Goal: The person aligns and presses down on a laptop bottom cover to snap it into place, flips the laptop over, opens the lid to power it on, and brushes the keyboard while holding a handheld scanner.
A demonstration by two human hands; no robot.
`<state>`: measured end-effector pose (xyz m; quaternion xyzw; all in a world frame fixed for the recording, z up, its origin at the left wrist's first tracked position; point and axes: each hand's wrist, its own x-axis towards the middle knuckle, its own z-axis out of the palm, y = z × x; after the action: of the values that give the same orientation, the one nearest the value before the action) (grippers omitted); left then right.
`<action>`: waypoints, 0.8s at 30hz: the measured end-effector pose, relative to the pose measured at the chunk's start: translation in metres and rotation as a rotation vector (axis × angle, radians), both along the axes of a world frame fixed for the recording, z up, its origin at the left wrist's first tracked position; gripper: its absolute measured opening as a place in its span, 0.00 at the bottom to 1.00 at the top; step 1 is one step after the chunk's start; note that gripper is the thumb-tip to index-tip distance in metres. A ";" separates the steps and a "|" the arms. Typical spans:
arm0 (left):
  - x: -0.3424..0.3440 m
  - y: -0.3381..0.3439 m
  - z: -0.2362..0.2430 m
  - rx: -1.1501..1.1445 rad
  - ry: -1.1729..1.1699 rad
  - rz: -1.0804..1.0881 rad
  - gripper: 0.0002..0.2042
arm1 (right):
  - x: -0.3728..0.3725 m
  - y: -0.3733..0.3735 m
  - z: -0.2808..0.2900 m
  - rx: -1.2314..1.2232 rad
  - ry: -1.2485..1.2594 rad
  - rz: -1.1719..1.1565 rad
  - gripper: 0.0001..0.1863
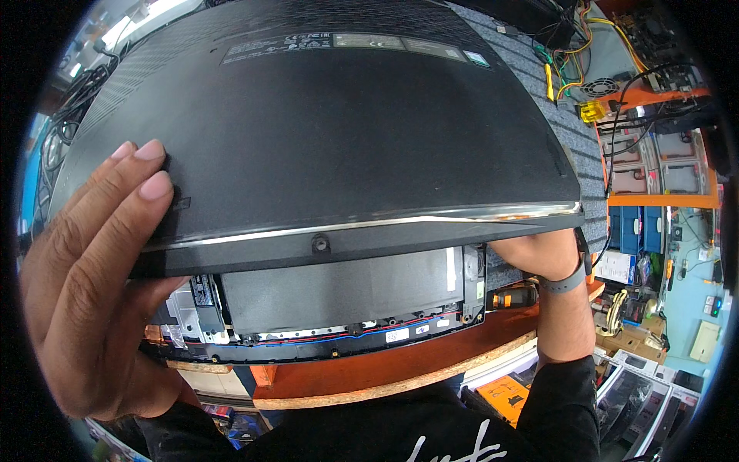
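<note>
A black laptop bottom cover spans most of the view, tilted up with its near edge raised. My left hand grips its near left corner, fingers flat on top and thumb underneath. Below the raised edge lies the opened laptop base, showing a wide grey battery and thin red and blue wires. My right hand reaches under the cover's near right corner. Its fingers are hidden, so their grip does not show. Close to that wrist lies a black and orange tool handle.
The laptop rests on a ridged grey mat over an orange bench. Black cables bunch at the far left. At the right are a yellow-handled tool, a small fan, loose wires and an orange-framed parts rack.
</note>
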<state>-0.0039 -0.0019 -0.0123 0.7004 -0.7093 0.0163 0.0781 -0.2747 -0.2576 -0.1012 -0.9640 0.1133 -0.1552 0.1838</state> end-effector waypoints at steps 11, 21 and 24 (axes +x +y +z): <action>-0.001 -0.001 0.001 0.006 -0.031 0.022 0.24 | 0.000 0.010 -0.004 0.044 0.102 -0.066 0.12; -0.001 -0.001 -0.001 -0.004 -0.039 0.028 0.24 | 0.004 0.010 0.000 0.050 0.091 0.014 0.14; -0.005 -0.001 -0.003 -0.041 -0.012 0.040 0.23 | 0.003 0.008 -0.001 0.044 0.074 0.051 0.13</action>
<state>-0.0086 -0.0031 -0.0155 0.7126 -0.6951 0.0367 0.0880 -0.2722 -0.2495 -0.1021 -0.9674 0.0986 -0.1124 0.2045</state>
